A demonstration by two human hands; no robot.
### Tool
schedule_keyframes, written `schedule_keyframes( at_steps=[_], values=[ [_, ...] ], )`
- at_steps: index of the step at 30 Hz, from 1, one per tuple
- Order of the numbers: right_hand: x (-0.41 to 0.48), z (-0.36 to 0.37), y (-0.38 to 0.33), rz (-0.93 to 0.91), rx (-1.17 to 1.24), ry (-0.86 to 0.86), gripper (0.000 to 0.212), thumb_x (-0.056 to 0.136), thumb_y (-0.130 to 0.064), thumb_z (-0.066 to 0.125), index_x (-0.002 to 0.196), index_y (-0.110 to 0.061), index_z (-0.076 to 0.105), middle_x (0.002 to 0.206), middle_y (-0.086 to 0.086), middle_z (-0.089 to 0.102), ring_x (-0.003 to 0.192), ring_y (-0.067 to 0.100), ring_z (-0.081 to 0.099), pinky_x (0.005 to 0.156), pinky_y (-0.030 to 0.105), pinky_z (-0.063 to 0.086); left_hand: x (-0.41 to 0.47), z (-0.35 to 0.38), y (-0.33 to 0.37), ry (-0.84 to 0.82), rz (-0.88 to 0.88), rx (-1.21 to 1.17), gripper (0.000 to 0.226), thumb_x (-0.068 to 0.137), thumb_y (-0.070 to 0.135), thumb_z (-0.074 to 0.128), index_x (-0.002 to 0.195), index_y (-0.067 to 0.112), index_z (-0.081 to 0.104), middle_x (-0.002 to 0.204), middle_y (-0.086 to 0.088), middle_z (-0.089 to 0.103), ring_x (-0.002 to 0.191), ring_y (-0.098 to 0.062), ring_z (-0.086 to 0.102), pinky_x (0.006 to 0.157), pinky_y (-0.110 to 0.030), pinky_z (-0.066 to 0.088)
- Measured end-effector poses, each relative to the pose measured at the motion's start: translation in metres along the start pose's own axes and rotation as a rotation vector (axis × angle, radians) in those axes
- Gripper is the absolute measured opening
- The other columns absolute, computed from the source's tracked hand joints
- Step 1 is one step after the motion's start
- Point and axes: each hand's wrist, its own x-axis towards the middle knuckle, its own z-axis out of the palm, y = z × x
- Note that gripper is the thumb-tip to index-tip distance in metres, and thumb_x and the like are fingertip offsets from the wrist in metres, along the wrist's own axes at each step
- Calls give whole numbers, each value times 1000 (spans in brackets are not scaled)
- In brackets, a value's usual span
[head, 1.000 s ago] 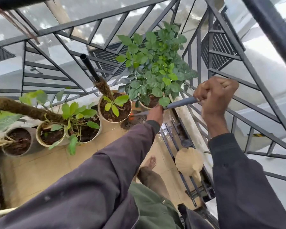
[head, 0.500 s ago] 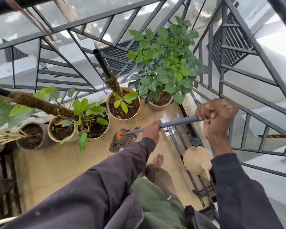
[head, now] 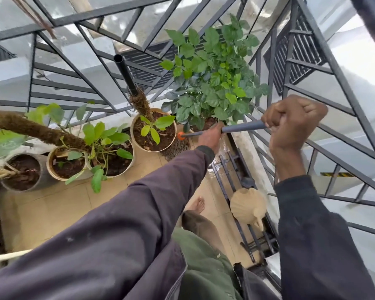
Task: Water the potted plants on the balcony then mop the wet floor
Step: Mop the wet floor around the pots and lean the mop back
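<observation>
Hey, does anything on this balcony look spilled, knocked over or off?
Only a glossy wet patch on the floor tiles, just right of the left hand gripping the mop handle; it shines unlike the dry tiles. The mop head lies at the foot of the cream pot. No pot looks tipped or spilling soil.

The person wears long, dark purple-grey sleeves. The left sleeve [head: 128, 224] has a few tiny pale specks and a snug cuff [head: 205, 151]. The right sleeve [head: 316, 234] looks darker. The trousers [head: 204, 263] are dull green. The left hand [head: 210, 137], right hand [head: 294, 122] and one foot [head: 198, 205] are bare.
</observation>
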Motion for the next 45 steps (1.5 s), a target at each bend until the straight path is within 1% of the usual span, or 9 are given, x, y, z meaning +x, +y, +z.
schedule_keyframes(
  at_steps=[3, 10, 13, 20, 25, 32, 36, 40, 45],
  values=[
    [14, -2, -6, 31, 19, 25, 50, 75, 10, 46, 40, -24, 52, 36, -10, 31, 33, 15, 32, 49, 28, 29, 6, 3, 3, -28, -3, 22, 18, 101, 3, 45, 117, 8, 52, 110, -16, 66, 91, -35, 67, 81, -50, 56],
    [7, -10, 3, 171, 34, 16, 45, 75, 2, 47, 39, -24, 49, 36, -11, 29, 32, 12, 30, 54, 25, 32, -36, 18, -23, -5, -66, 131, 35, 100, 1, 47, 133, 14, 48, 103, -16, 68, 86, -36, 67, 73, -46, 51],
    [-16, -11, 21, 246, 60, 3, 47, 77, 1, 47, 39, -24, 48, 36, -12, 29, 32, 10, 30, 61, 23, 38, -65, 21, -49, -21, -110, 145, 30, 101, 5, 45, 129, 13, 50, 108, -17, 66, 90, -37, 66, 75, -46, 49],
    [-82, -6, 61, 361, 75, -73, 46, 77, 5, 46, 42, -23, 51, 37, -10, 33, 33, 10, 30, 47, 23, 33, -138, 10, -101, -134, -252, 194, 28, 102, 6, 44, 129, 10, 50, 113, -16, 64, 102, -36, 64, 80, -45, 45],
    [-94, 32, 38, 262, 170, -192, 52, 74, 12, 43, 41, -27, 50, 37, -9, 31, 34, 14, 23, 49, 30, 28, -149, -14, -115, -77, -273, 228, 42, 96, -1, 46, 136, 12, 49, 119, -15, 64, 108, -36, 62, 82, -47, 45],
    [-75, 80, -19, 10, 317, -358, 43, 72, 6, 48, 48, -30, 52, 40, -10, 32, 32, 11, 28, 52, 25, 31, -135, -51, -99, 340, -102, 203, 25, 79, -5, 67, 98, 10, 59, 84, -8, 63, 65, -36, 65, 46, -38, 41],
    [-73, 111, -21, -71, 381, -390, 38, 69, 7, 46, 48, -24, 48, 43, -12, 36, 33, 11, 28, 54, 25, 32, -115, -81, -97, 478, -165, 138, 33, 79, -15, 59, 103, 7, 62, 87, -10, 64, 71, -36, 64, 50, -39, 44],
    [-96, 134, 8, -74, 232, -381, 42, 73, 14, 46, 52, -21, 54, 47, -16, 45, 37, 12, 40, 47, 32, 32, -118, -76, -134, 454, -238, 32, 47, 78, -17, 56, 108, 18, 53, 91, -13, 64, 78, -40, 65, 58, -45, 49],
    [-93, 154, 15, 1, 93, -351, 46, 76, 17, 46, 48, -21, 50, 41, -11, 39, 35, 18, 33, 43, 31, 32, -114, -86, -140, 337, -372, -160, 26, 96, 2, 47, 119, 10, 57, 99, -22, 64, 89, -44, 63, 69, -39, 40]
  ],
)
